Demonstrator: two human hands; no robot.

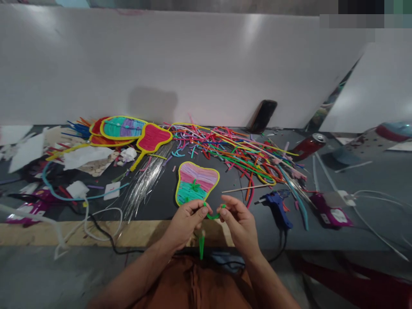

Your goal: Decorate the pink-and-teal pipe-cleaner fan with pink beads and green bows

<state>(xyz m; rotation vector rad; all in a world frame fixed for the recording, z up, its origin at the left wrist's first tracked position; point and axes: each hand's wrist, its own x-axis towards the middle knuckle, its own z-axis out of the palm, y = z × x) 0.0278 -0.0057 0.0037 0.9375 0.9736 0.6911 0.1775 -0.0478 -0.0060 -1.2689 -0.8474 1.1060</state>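
Between my two hands runs a green pipe cleaner [212, 216], bent into a small curve. My left hand [189, 219] pinches one end of it between thumb and fingers, and a green length [201, 246] hangs below that hand. The other end is pinched in my right hand [238, 221]. Just beyond my fingers lies a flat yellow-edged piece [195, 182], filled with lilac, pink and teal pipe cleaners. A small green twisted shape [194, 186] sits on its middle. My left hand overlaps its lower edge.
A heap of coloured pipe cleaners [231, 148] spreads behind. Finished-looking yellow-edged pieces [124, 128] lie back left, beside silver strands [149, 180]. At right are a blue glue gun [279, 208], a red can [309, 146], a leaning phone [264, 116] and cables.
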